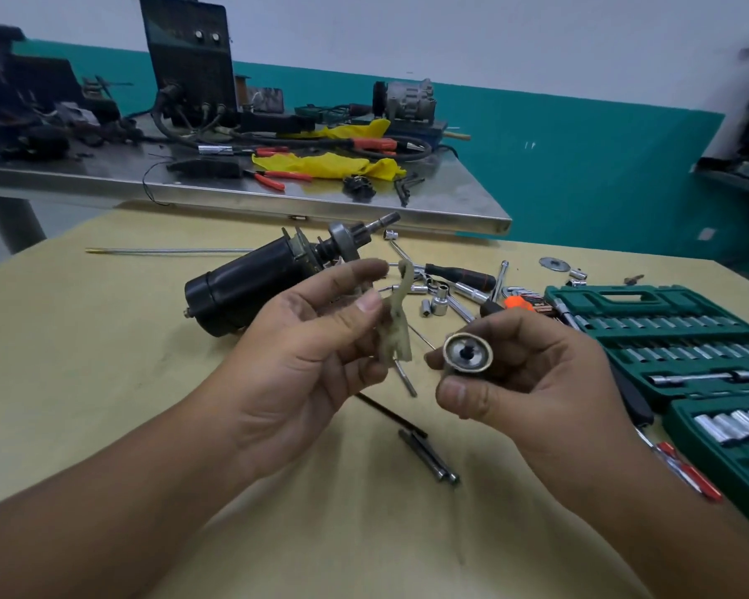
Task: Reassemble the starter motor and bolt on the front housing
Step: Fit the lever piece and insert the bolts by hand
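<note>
Left hand (pixel 308 339): held up over the table (pixel 104 382), pinching a pale rag (pixel 396 326) between thumb and fingers.
Right hand (pixel 532 373): curled round a small round metal part (pixel 468 353), its open end facing the camera.
Motor (pixel 260 278): black, lying on its side on the table, behind the hands, shaft pointing up to the right.
Sockets (pixel 439 302): loose, just right of the motor.
Tool case (pixel 666 339): green, open, at the far right.
Rods (pixel 429 458): two thin ones on the table, between the arms.
</note>
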Available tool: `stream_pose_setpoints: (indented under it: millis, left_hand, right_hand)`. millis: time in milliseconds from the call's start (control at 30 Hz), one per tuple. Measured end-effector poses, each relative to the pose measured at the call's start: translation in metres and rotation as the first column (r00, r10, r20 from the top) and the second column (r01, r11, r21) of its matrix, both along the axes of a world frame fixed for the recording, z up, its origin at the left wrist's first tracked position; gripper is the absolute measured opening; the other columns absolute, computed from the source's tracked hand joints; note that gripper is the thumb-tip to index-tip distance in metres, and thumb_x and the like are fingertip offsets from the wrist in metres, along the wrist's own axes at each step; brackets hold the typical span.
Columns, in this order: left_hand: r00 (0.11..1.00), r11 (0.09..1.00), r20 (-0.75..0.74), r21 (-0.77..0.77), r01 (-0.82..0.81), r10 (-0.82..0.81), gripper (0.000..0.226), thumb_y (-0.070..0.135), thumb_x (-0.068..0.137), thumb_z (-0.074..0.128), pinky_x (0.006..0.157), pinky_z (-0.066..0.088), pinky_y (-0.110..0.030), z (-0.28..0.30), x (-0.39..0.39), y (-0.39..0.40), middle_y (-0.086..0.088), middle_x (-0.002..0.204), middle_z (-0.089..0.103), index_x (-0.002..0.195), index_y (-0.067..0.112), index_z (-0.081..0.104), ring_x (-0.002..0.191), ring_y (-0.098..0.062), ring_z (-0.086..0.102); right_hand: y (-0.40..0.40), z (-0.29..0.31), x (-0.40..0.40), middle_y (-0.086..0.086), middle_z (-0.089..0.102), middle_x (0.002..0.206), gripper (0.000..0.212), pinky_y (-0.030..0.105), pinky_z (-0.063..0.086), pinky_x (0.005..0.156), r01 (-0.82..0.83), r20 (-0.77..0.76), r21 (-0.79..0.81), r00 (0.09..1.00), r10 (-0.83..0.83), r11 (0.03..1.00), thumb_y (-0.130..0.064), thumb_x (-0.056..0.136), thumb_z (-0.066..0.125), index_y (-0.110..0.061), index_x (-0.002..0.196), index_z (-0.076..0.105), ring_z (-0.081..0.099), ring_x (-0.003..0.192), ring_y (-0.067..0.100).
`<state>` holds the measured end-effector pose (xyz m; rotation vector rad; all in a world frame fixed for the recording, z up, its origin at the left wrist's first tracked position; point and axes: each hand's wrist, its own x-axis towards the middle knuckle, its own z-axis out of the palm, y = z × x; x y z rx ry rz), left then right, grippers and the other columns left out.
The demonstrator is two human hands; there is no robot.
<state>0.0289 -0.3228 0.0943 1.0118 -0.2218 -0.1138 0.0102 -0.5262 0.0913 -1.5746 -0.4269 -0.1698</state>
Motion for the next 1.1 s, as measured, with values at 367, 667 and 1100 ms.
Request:
stream_pose_setpoints:
  millis: [367,667,1100]
  left_hand:
    - [0.98,0.98,-0.02,0.009,-0.197,0.198,0.034,0.012,0.064,0.079,0.049,0.058,-0.025,0.003,-0.011,-0.01,-0.016,0.074,0.073,0.093,0.006,0.063,0.057,-0.024,0.072]
    - [0.98,0.98,0.019,0.03,-0.199,0.199,0.039,0.011,0.067,0.078,0.054,0.061,-0.028,0.007,-0.014,-0.011,-0.025,0.083,0.073,0.105,0.004,0.078,0.063,-0.031,0.076]
    - [0.946,0.898,0.322,0.426,-0.108,-0.039,0.045,0.008,0.068,0.089,0.055,0.061,-0.036,-0.001,-0.021,-0.004,-0.015,0.083,0.076,0.11,0.019,0.08,0.062,-0.027,0.073]
  right_hand:
    - [0.006,-0.003,-0.001,0.02,0.075,0.087,0.038,0.029,0.056,0.06,-0.064,0.091,0.043,0.994,0.06,0.997,-0.036,0.072,0.085,-0.037,0.107,0.07,0.069,0.068,0.021]
    - [0.004,-0.005,0.004,0.01,0.068,0.078,0.022,0.028,0.053,0.058,-0.026,0.161,0.009,0.987,0.024,1.0,-0.024,0.081,0.071,-0.034,0.101,0.071,0.062,0.063,0.021]
    - [0.004,-0.001,-0.001,0.005,0.078,0.088,0.043,0.036,0.063,0.073,0.041,0.252,0.03,0.967,-0.047,0.999,-0.015,0.068,0.088,-0.012,0.102,0.062,0.076,0.083,0.025]
